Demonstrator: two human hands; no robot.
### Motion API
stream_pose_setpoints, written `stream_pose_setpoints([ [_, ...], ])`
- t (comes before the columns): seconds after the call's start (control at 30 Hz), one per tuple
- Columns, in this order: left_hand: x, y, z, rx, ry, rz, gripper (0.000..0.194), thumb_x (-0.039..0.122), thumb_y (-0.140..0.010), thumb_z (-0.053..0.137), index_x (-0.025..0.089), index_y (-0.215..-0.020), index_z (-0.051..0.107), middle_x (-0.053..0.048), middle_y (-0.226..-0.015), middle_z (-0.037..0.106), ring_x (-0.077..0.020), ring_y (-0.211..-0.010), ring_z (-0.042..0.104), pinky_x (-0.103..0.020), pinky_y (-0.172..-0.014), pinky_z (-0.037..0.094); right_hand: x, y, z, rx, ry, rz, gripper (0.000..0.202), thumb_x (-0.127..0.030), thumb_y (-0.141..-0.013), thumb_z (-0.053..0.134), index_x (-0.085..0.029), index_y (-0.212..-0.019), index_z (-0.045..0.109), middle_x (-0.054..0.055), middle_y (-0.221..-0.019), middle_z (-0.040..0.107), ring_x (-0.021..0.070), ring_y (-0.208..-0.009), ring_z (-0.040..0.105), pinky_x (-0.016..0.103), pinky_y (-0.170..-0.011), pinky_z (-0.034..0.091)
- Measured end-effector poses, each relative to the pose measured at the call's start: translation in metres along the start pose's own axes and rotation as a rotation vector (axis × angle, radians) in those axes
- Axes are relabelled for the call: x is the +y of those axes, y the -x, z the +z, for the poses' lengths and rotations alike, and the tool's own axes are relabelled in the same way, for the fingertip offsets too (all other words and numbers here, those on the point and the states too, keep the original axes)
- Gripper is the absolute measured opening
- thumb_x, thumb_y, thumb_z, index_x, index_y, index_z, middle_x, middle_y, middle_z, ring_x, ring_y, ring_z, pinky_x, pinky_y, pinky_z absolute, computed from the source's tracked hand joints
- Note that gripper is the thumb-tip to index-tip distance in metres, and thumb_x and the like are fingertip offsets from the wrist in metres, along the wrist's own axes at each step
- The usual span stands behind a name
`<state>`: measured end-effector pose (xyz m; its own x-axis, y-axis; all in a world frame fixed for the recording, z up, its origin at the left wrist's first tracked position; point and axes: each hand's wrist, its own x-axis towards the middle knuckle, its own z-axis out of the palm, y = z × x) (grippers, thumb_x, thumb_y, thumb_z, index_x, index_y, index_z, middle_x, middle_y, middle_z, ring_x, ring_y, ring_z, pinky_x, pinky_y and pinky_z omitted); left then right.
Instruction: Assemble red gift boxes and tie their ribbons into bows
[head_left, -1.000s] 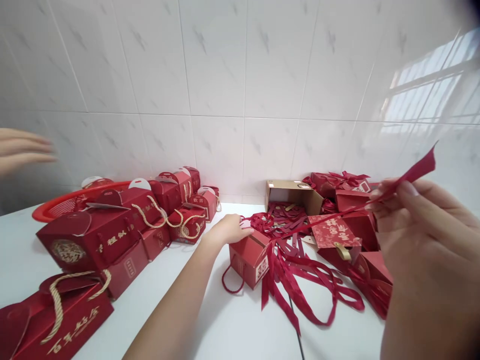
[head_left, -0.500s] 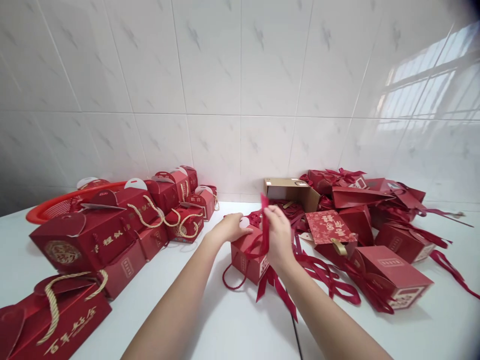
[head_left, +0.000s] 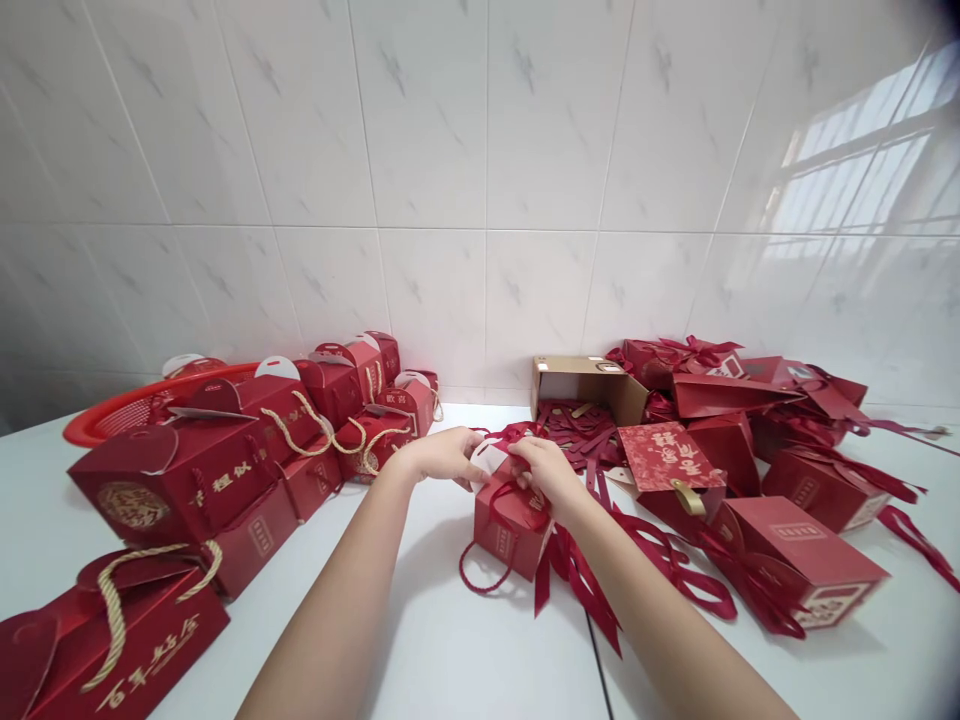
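Note:
A small red gift box [head_left: 512,535] stands on the table between my hands, with a dark red cord loop hanging down its front. My left hand [head_left: 444,458] is at the left of its top, thumb and fingers closed at the pale flap [head_left: 490,458]. From the right, my right hand [head_left: 553,475] curls its fingers over the top edge of the box; its fingertips are partly hidden. A wine-red ribbon [head_left: 589,590] trails from the box's right side under my right forearm.
On the left, several red boxes with rope handles [head_left: 171,480] stand by a red plastic basket [head_left: 97,420]. An open cardboard box [head_left: 626,396] with ribbons lies against the tiled wall. More red boxes [head_left: 802,545] and loose ribbons [head_left: 675,565] crowd the right.
My right hand has come down from holding a raised ribbon to the top of the box. The box has turned a little, and its pale flap shows more.

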<state>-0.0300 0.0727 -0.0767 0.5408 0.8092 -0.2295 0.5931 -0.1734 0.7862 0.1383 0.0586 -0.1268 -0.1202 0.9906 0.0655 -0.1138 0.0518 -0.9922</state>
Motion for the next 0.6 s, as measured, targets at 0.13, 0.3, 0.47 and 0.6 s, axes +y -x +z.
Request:
stream_pose_setpoints([
  [0.13, 0.0, 0.0, 0.001, -0.004, 0.015, -0.014, 0.034, 0.02, -0.061, 0.072, 0.014, -0.093, 0.062, -0.004, -0.091, 0.068, -0.0217, -0.083, 0.068, -0.033, -0.074, 0.057, -0.003, 0.004, 0.001, -0.008, 0.072, 0.019, 0.022, -0.025, -0.066, 0.054, -0.02, -0.048, 0.043, -0.006, -0.041, 0.042, 0.0065, -0.037, 0.033, 0.021, -0.039, 0.023],
  [0.3, 0.003, 0.003, 0.002, -0.018, 0.073, -0.02, 0.034, 0.021, -0.061, 0.075, 0.015, -0.091, 0.061, -0.003, -0.088, 0.067, -0.0212, -0.085, 0.068, -0.033, -0.076, 0.056, -0.006, 0.008, 0.002, -0.052, 0.131, 0.04, 0.021, -0.025, -0.069, 0.054, -0.019, -0.05, 0.049, -0.006, -0.039, 0.043, 0.0062, -0.035, 0.03, 0.022, -0.038, 0.019],
  [0.47, 0.006, 0.015, -0.004, -0.001, 0.162, -0.073, 0.044, 0.048, -0.071, 0.071, 0.016, -0.099, 0.058, -0.004, -0.086, 0.068, -0.0194, -0.078, 0.069, -0.033, -0.077, 0.055, -0.006, 0.01, 0.003, -0.066, 0.177, 0.027, 0.022, -0.024, -0.071, 0.054, -0.017, -0.05, 0.054, -0.007, -0.036, 0.04, 0.005, -0.033, 0.026, 0.022, -0.038, 0.017],
  [0.6, 0.004, 0.016, -0.007, 0.01, 0.222, -0.099, 0.049, 0.061, -0.074, 0.06, 0.017, -0.094, 0.058, -0.006, -0.086, 0.069, -0.0199, -0.071, 0.07, -0.034, -0.073, 0.055, -0.002, 0.008, 0.003, -0.066, 0.195, 0.012, 0.022, -0.026, -0.071, 0.056, -0.015, -0.052, 0.059, -0.007, -0.037, 0.043, 0.0047, -0.033, 0.029, 0.022, -0.038, 0.019],
])
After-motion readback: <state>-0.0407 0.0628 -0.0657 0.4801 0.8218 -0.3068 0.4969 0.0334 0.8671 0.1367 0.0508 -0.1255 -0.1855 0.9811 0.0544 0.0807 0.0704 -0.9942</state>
